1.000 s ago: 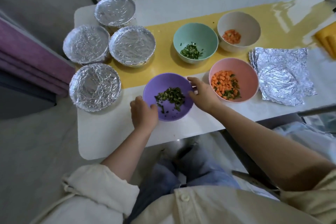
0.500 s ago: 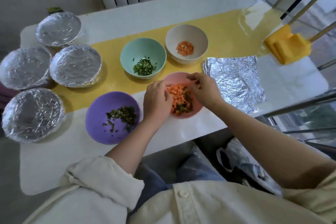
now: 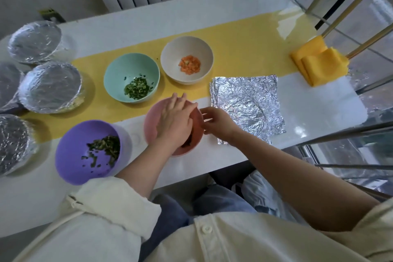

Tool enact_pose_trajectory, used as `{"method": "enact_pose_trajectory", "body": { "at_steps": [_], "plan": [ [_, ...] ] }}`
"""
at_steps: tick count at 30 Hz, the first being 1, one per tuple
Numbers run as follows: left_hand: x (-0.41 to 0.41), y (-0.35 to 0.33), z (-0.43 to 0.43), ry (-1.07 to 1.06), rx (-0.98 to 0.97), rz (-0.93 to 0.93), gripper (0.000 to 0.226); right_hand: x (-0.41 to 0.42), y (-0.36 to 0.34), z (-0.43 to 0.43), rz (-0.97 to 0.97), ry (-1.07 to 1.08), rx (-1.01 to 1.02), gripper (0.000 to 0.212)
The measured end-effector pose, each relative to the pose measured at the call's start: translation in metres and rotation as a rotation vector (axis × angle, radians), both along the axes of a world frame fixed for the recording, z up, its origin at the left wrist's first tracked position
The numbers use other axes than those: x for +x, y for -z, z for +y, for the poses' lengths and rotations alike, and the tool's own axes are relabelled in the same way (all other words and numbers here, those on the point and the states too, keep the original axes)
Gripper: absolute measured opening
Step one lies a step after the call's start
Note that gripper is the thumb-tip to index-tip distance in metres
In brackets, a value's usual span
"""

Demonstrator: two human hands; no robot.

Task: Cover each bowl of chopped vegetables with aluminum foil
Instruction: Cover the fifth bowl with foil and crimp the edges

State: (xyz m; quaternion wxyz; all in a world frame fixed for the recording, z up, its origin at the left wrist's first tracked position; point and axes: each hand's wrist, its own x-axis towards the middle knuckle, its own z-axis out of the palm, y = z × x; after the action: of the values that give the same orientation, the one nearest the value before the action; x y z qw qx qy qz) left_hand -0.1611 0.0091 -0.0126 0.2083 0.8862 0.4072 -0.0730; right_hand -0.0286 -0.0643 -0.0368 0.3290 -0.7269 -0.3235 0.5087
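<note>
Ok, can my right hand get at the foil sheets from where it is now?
Probably yes. The right hand is at the pink bowl's right rim, and the foil sheets lie flat on the table just beyond it, with nothing between them.
</note>
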Motion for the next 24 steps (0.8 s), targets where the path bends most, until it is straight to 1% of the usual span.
{"method": "enact_pose_trajectory", "body": {
  "at_steps": [3, 4, 8, 11, 14, 18, 21, 24],
  "plan": [
    [0.010, -0.002, 0.001, -0.025, 0.023, 0.014, 0.046, 0.020, 0.006, -0.003, -0.008, -0.040, -0.035, 0.031],
    [0.014, -0.002, 0.003, -0.031, 0.044, 0.018, 0.043, 0.028, 0.008, -0.004, -0.057, -0.045, -0.039, 0.032],
    [0.033, -0.001, 0.010, -0.013, 0.141, 0.038, 0.031, 0.066, 0.015, -0.013, -0.380, -0.110, -0.070, 0.040],
    [0.055, -0.001, 0.009, 0.006, 0.095, 0.018, 0.029, 0.092, 0.019, -0.022, -0.517, -0.140, -0.125, 0.047],
    [0.081, 0.003, 0.006, 0.029, -0.024, 0.010, 0.030, 0.109, 0.022, -0.031, -0.525, -0.186, -0.201, 0.054],
    [0.112, 0.017, 0.003, 0.060, -0.237, 0.024, 0.038, 0.125, 0.027, -0.038, -0.491, -0.255, -0.187, 0.044],
    [0.126, 0.024, 0.003, -0.045, -0.345, 0.042, 0.048, 0.139, 0.031, -0.040, -0.460, -0.227, -0.129, 0.047],
    [0.134, 0.033, 0.005, -0.227, -0.458, 0.047, 0.056, 0.154, 0.034, -0.041, -0.418, -0.185, -0.093, 0.046]
  ]
}}
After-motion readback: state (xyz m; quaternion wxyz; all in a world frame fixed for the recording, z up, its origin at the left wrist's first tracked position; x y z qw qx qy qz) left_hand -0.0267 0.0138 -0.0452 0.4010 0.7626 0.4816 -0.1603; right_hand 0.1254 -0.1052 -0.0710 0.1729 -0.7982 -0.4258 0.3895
